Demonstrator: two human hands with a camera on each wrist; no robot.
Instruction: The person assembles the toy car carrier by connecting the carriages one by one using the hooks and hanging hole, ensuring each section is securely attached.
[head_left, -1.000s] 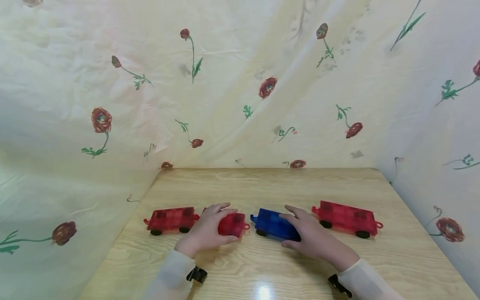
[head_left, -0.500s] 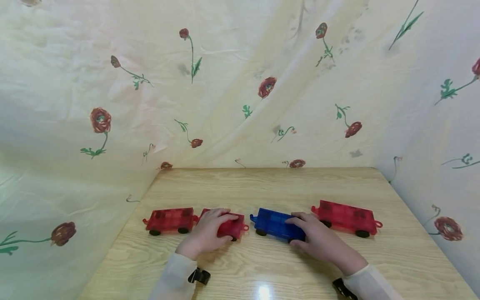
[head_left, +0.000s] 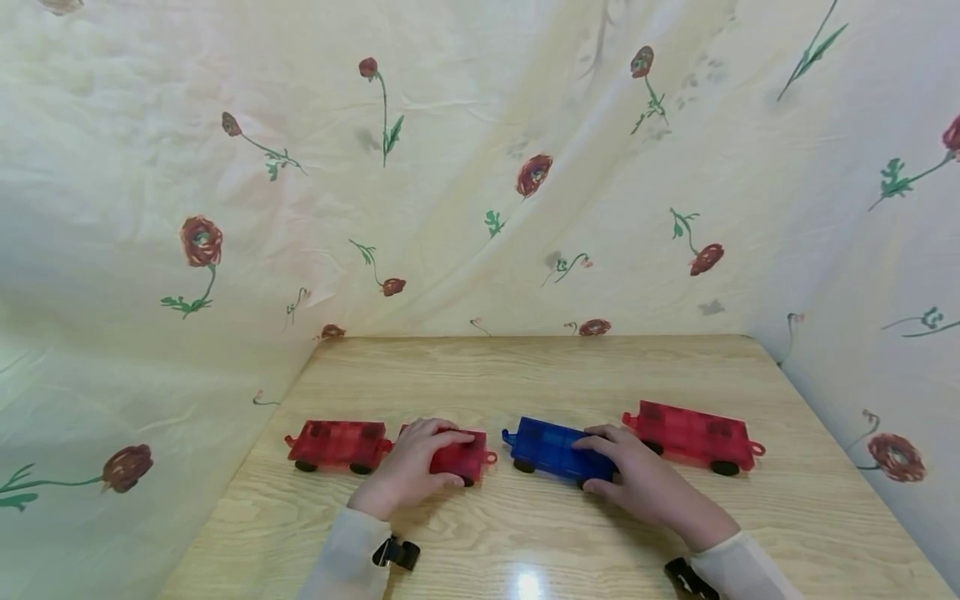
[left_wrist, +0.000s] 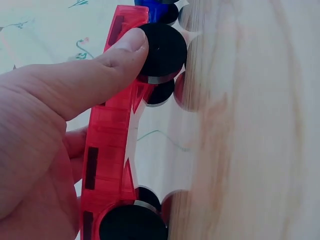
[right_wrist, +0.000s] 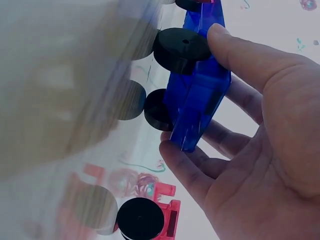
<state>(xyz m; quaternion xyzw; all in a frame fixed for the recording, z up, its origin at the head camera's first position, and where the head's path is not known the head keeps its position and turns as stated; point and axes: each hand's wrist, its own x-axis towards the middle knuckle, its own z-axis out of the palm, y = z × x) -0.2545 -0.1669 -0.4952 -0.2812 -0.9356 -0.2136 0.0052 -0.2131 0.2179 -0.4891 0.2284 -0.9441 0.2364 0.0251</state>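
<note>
Flowery cloth [head_left: 450, 192] hangs at the back and both sides, and a wooden table [head_left: 480, 533] fills the bottom middle of the frame. Four toy cars stand on it in a wobbly row. At the left of the row is the left red car [head_left: 339, 443], just beside the middle red car [head_left: 468, 454]; I can't tell if those two are hooked together. The left hand [head_left: 405, 471] pinches the middle red car, with its thumb on the near side and its fingers over the far side. The right hand [head_left: 647, 477] holds the back part of the blue car [head_left: 547, 442] the same way. Both held cars lie long ways across the picture, and each one's right end dips toward the bottom. What seems to matter most is the little gap between them, below the middle of the frame. There, the red ring [head_left: 495, 457] points right and the blue hook [head_left: 507, 437] points left, not touching. The hook sits a bit higher in the picture than the ring. The left hand is nearer to this gap than the right hand. Over at the right, the right red car [head_left: 697, 435] stands near the right hand with nobody gripping it.
</note>
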